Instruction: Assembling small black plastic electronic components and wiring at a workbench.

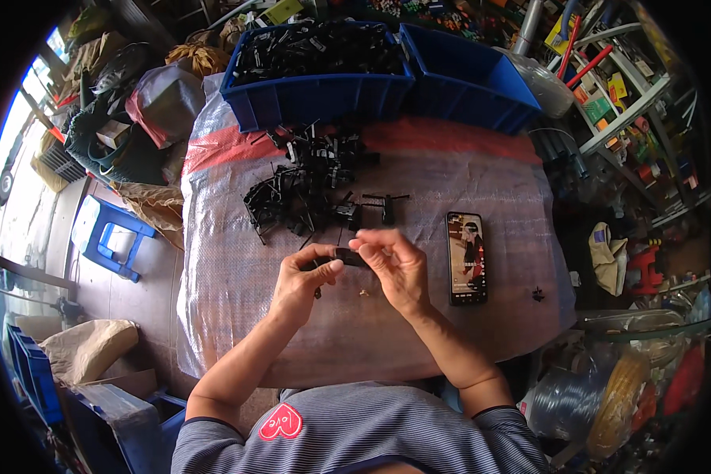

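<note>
Between my hands is a small black plastic part [351, 257], held by my left hand [296, 283] with thumb and fingers closed on it. My right hand [401, 272] meets the part's right end, fingers bent together in a pinch; whatever is between those fingertips is hidden. Just beyond lies a heap of black plastic parts with thin rods [300, 186], and one loose T-shaped black part [386, 207] sits at its right side. A tiny brass-coloured piece [364, 293] lies on the sheet below my hands.
A woven plastic sheet [498, 178] covers the work surface. At its far edge stand a blue bin full of black parts [316, 93] and a second blue bin [482, 103]. A lit phone [468, 259] lies right of my hands, a small black piece [538, 295] farther right. A blue stool [112, 237] stands left.
</note>
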`<action>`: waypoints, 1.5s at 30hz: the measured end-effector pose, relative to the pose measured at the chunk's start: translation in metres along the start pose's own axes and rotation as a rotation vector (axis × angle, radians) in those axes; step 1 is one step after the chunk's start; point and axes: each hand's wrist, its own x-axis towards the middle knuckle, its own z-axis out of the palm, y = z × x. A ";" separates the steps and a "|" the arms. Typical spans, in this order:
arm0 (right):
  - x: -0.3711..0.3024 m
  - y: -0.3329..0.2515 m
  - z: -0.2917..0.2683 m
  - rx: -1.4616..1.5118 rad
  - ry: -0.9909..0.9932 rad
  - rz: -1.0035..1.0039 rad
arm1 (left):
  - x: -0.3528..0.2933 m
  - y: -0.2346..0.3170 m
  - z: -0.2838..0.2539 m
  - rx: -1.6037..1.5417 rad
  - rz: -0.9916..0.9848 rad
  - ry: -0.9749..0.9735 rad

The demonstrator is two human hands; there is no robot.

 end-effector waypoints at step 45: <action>0.075 0.018 -0.063 -1.163 -0.329 -0.121 | 0.021 -0.009 -0.022 -0.717 -0.017 -0.059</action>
